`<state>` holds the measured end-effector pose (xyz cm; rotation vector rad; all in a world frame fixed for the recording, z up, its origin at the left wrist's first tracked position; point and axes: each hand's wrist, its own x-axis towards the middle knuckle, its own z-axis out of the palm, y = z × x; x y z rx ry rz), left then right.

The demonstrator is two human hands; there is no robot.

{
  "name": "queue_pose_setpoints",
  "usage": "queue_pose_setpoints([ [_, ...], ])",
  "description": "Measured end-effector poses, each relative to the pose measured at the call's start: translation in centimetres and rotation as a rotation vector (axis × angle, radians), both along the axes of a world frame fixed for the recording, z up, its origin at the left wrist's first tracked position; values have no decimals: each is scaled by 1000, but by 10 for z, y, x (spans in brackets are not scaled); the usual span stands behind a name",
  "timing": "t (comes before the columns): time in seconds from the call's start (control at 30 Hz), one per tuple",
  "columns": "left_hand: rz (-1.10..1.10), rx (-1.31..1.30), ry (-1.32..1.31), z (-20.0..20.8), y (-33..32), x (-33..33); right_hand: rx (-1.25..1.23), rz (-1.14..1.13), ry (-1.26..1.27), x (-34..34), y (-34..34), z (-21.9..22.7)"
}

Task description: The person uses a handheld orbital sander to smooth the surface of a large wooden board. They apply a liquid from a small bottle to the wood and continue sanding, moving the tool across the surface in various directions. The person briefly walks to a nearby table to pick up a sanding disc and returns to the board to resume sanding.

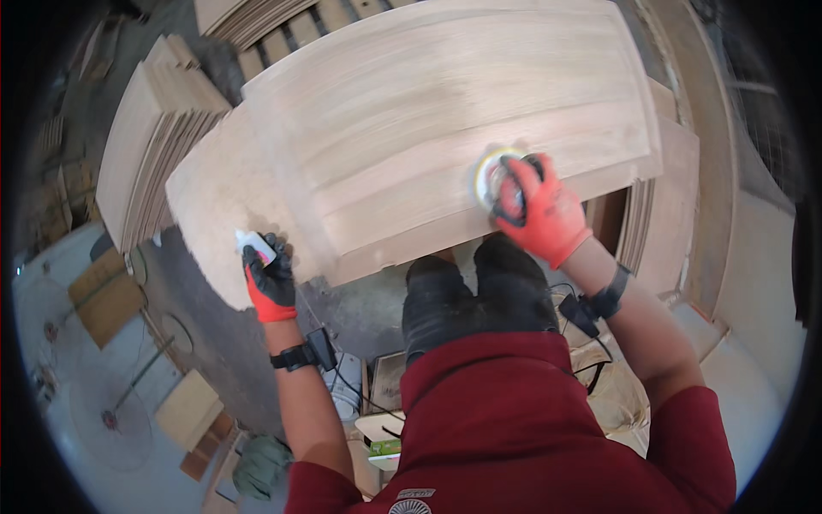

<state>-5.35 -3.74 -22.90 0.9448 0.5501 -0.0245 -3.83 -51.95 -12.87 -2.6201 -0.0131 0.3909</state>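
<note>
My right hand (541, 208), in a red glove with dark fingertips, grips a round orbital sander (494, 182) from above. The sander's pale disc lies on the wooden panel (385, 120), close to its near edge. A small white squeeze bottle (254, 246) with a pink mark is in my left hand (272, 276), which is closed round it. That hand is over a second, paler wooden sheet (218, 197) at the left, partly under the panel. The sander's underside is hidden.
Stacked wooden sheets (154, 146) stand at the left, and more sheets (672, 197) at the right. A slatted pallet (295, 30) lies beyond the panel. A standing fan (110, 420) is at the lower left, near a dark green cloth bundle (261, 467). Cables run from my wrist straps.
</note>
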Motion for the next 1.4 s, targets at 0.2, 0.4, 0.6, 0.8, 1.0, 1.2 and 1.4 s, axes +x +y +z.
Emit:
queue_pose_setpoints([
  [0.2, 175, 39, 20, -29, -15, 3, 41, 502, 133, 10, 131, -21],
  [0.4, 193, 61, 54, -28, -12, 12, 65, 730, 77, 28, 197, -9],
  [0.6, 174, 8, 23, -40, 1, 9, 108, 457, 98, 17, 128, -19],
  [0.8, 90, 183, 31, -50, 20, 8, 1, 106, -78, 4, 11, -28],
  [1.0, 111, 200, 114, -47, 26, 13, -106, -184, -56, 11, -109, -22],
  [1.2, 80, 264, 133, -44, 28, 16, -297, -360, 15, 15, -229, -14],
  [1.4, 115, 261, 130, -47, 32, 13, -381, -554, -25, 24, -338, -37],
])
